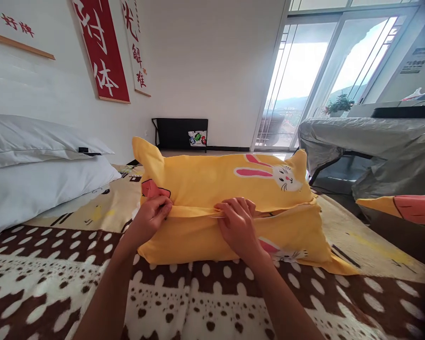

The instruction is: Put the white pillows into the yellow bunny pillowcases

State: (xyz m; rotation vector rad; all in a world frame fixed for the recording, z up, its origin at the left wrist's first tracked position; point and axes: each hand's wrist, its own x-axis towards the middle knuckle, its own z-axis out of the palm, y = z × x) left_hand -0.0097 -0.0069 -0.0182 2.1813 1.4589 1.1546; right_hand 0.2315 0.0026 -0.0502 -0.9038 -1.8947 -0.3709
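A plump yellow pillowcase [198, 182] with rabbit and carrot prints lies across the bed before me, a pillow seemingly inside it. Along its middle runs a long opening with a folded hem. My left hand [152, 215] pinches the hem near the left end, beside a carrot print. Closer to the middle, my right hand [237, 222] grips the same edge, fingers curled over the cloth. A small gap shows in the opening to the right of my right hand. Whatever lies inside is hidden by the fabric.
White pillows [38, 174] are stacked at the left. A brown and cream patterned blanket [198, 307] covers the bed. Another yellow carrot-print piece [416, 208] lies at the right edge. Beyond stand a covered table [371, 134], a black panel [173, 133] and glass doors [304, 71].
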